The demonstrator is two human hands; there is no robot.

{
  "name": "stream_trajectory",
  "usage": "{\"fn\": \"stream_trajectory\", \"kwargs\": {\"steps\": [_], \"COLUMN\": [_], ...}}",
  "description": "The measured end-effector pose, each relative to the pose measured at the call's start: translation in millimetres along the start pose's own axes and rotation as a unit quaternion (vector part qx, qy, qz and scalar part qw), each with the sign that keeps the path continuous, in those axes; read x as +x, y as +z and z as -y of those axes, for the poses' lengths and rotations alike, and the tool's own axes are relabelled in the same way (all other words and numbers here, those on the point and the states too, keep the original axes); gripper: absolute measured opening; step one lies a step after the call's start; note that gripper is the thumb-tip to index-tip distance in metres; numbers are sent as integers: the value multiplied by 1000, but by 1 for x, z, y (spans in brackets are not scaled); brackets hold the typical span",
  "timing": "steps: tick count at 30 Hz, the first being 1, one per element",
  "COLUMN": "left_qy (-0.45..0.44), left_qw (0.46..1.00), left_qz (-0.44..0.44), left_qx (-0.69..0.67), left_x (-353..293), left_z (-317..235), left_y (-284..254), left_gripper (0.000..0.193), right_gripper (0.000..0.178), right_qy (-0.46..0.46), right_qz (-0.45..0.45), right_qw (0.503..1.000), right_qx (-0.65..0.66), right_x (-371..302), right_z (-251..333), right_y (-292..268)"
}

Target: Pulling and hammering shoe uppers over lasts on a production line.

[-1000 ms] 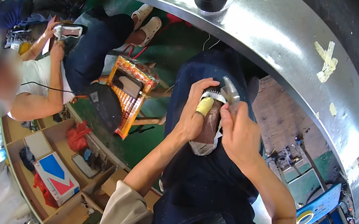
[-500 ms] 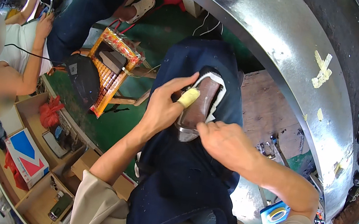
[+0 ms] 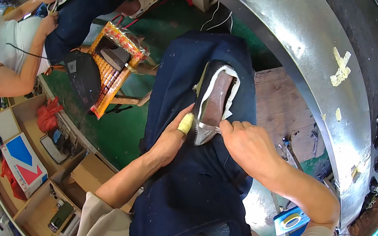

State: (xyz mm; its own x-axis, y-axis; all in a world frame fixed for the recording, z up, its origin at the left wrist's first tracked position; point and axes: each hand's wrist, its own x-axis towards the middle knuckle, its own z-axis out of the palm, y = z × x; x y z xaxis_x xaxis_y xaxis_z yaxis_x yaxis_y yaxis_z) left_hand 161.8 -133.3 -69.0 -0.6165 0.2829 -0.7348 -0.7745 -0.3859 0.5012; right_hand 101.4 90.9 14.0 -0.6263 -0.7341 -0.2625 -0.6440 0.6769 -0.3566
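An unfinished shoe (image 3: 219, 93) lies bottom up on my lap, on the dark blue apron (image 3: 173, 76). Its base is brown and shiny, framed by a ragged white lining edge and a dark upper. My left hand (image 3: 171, 140), a yellow wrap on its thumb, closes against the shoe's left side near the end closest to me; some fingers are hidden. At that same end, my right hand (image 3: 248, 144) pinches a thin pale strip (image 3: 208, 127) that crosses the shoe.
A curved metal bench (image 3: 301, 52) arcs along the right. On the left stand a bamboo-seated chair (image 3: 108, 71) and a compartmented wooden tray (image 3: 43, 145) holding boxes and a red bag. Beyond the chair, a co-worker (image 3: 29, 45) holds a white shoe and scissors-like tool.
My left hand has slid from the shoe's middle down toward its near end. The right hand has shifted slightly right, a pale strip now showing at its fingertips. The co-worker's shoe has turned.
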Motion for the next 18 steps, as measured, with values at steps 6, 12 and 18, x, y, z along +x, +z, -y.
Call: {"fn": "stream_trajectory", "kwargs": {"steps": [6,12,18], "left_qy": [-86,-68,-106], "left_qw": [994,983,984], "left_qz": [0,114,86], "left_qx": [-73,-124,111], "left_x": [7,27,31], "left_z": [-5,-23,-37], "left_y": [-2,-13,1], "left_gripper": [54,64,70], "right_gripper": [17,16,29], "right_qy": [4,56,168], "right_qz": [39,27,211], "right_qw": [991,970,744], "right_qx": [132,235,611], "right_x": [23,20,13], "right_z": [12,16,-28], "right_y": [15,53,38]}}
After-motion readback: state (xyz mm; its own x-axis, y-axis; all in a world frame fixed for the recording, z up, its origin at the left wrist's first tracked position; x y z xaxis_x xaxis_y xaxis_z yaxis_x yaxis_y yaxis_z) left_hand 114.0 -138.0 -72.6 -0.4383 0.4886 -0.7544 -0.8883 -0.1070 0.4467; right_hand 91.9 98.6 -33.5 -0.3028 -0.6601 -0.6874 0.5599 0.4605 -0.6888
